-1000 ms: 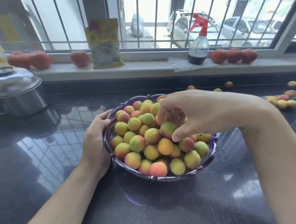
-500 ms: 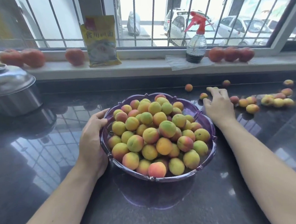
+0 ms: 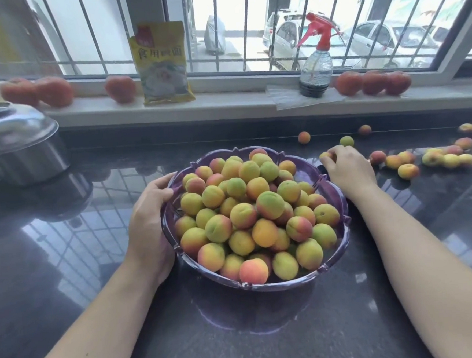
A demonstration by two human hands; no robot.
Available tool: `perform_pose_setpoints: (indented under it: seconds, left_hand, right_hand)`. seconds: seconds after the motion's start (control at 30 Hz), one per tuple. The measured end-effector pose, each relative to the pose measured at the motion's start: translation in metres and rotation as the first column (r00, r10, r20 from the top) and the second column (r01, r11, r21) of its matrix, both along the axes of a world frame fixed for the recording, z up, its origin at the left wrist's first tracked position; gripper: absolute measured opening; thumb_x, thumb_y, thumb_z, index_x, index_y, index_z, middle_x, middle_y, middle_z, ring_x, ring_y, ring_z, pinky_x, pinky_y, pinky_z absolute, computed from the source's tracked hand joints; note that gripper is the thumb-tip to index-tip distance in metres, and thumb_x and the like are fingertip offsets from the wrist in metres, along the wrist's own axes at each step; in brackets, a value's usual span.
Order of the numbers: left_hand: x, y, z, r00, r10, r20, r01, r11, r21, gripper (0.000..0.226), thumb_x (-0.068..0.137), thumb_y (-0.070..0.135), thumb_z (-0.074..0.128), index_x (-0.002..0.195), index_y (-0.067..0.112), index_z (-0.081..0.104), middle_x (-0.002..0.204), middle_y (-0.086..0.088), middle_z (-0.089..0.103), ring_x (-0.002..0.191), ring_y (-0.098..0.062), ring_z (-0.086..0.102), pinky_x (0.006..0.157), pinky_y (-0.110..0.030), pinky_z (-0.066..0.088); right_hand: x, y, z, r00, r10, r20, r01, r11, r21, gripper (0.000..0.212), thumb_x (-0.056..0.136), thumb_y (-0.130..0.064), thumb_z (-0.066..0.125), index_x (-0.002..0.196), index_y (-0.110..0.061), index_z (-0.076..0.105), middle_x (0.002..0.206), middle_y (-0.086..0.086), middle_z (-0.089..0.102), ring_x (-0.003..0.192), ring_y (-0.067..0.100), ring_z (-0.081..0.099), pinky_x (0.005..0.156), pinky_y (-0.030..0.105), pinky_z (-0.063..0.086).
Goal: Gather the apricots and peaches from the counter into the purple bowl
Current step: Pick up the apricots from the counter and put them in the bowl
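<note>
Barred window [image 3: 246, 24] above glossy dark counter [image 3: 66, 246]

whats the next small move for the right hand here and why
Probably lift the small yellow-orange apricot and carry it left to drop into the scalloped purple plastic bowl. The right hand already has its fingers curled round that fruit on the dark polished counter, while the left hand steadies the bowl's rim.
</note>
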State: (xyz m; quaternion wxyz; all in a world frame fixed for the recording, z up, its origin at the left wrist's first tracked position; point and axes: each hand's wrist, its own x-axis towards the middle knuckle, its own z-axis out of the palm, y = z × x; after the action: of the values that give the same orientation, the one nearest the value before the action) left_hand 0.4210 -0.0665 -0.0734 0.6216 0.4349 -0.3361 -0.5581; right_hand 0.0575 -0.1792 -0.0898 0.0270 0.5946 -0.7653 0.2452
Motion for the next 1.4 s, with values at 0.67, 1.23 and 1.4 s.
perform_pose_setpoints:
  seconds: [0.67, 1.23, 1.4]
  left_hand:
    - [0.001, -0.001, -0.001, 1.0, 0.001, 0.006, -0.001, 1.0, 0.001, 0.035, 0.104, 0.015, 0.046, 0.131, 0.007, 0.067, 0.121, -0.021, 0.076, 0.116, -0.04, 0.072, 0.102, -0.054, 0.057]
    - [-0.001, -0.001, 0.0, 1.0, -0.002, -0.02, 0.002, 1.0, 0.001, 0.036, 0.103, 0.013, 0.047, 0.132, 0.004, 0.066, 0.122, -0.023, 0.075, 0.112, -0.038, 0.073, 0.101, -0.054, 0.058]
    - [0.0, 0.001, 0.001, 1.0, -0.013, -0.01, 0.013, 1.0, -0.01, 0.035, 0.103, 0.012, 0.047, 0.131, 0.004, 0.066, 0.119, -0.021, 0.077, 0.108, -0.035, 0.075, 0.091, -0.047, 0.061]
  right_hand:
    - [0.103, 0.1, 0.16, 0.739, 0.634, 0.227, -0.666, 0.64, 0.383, 0.017, 0.086, -0.05, 0.072, 0.1, -0.039, 0.068, 0.091, -0.021, 0.073, 0.083, 0.0, 0.069, 0.083, 0.035, 0.057]
    - [0.11, 0.094, 0.153, 0.762, 0.631, 0.147, -0.641, 0.702, 0.309, 0.01, 0.087, -0.041, 0.077, 0.092, -0.034, 0.072, 0.088, -0.012, 0.073, 0.083, 0.005, 0.069, 0.083, 0.04, 0.059]
    - [0.099, 0.097, 0.162, 0.773, 0.596, 0.218, -0.634, 0.747, 0.203, 0.009, 0.095, -0.037, 0.068, 0.099, -0.03, 0.072, 0.084, -0.012, 0.075, 0.076, 0.007, 0.071, 0.072, 0.03, 0.06]
